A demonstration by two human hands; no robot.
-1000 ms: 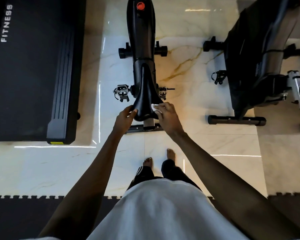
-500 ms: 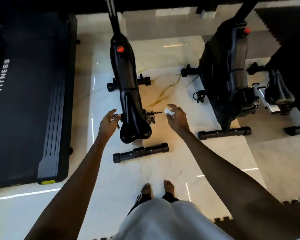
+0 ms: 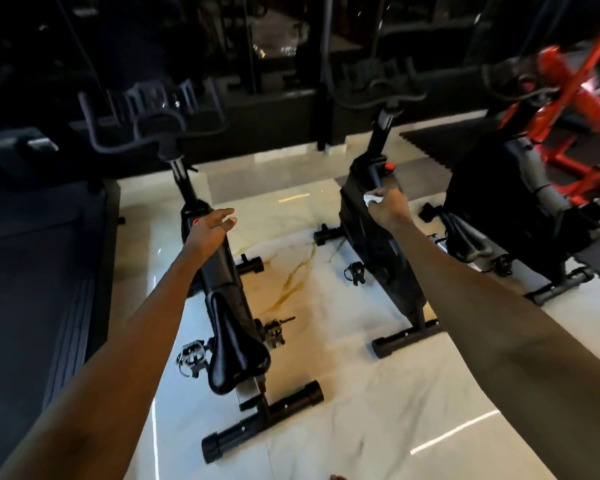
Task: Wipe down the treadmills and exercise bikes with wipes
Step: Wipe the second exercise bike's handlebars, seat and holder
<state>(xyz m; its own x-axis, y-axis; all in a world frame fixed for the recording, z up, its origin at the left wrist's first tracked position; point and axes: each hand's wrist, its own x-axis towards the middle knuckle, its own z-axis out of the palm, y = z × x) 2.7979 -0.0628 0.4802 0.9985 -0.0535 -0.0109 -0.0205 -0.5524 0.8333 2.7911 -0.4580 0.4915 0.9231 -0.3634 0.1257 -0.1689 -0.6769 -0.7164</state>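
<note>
Black treadmill [image 3: 32,271] occupies the left edge; its deck is dark and little detail can be read. Just right of it stands the first exercise bike [image 3: 222,271], black, on a pale marble floor [image 3: 326,393]. Its saddle [image 3: 234,344] is nearest the camera, its handlebars [image 3: 153,133] are at the far end, and its rear stabiliser bar [image 3: 262,422] lies across the bottom. The left hand [image 3: 210,230] hovers over this bike's frame with fingers straight and loosely spread, holding nothing; whether it touches the frame cannot be told. A yellow-brown vein [image 3: 291,285] runs through the floor between the first and second bikes. The second exercise bike [image 3: 378,251] stands to the right, well apart from the first. The right hand [image 3: 390,206] is at the top of its body, just below a red knob [image 3: 389,166], with fingers curled round a crumpled white wipe [image 3: 371,199]. The wipe sits against the bike's black housing, as far as the view shows. Further right stands a third bike [image 3: 499,209], with a dark foam mat [image 3: 430,140] behind it. A red metal frame [image 3: 575,95] fills the far right corner. The background beyond the bikes is dark and blurred
</note>
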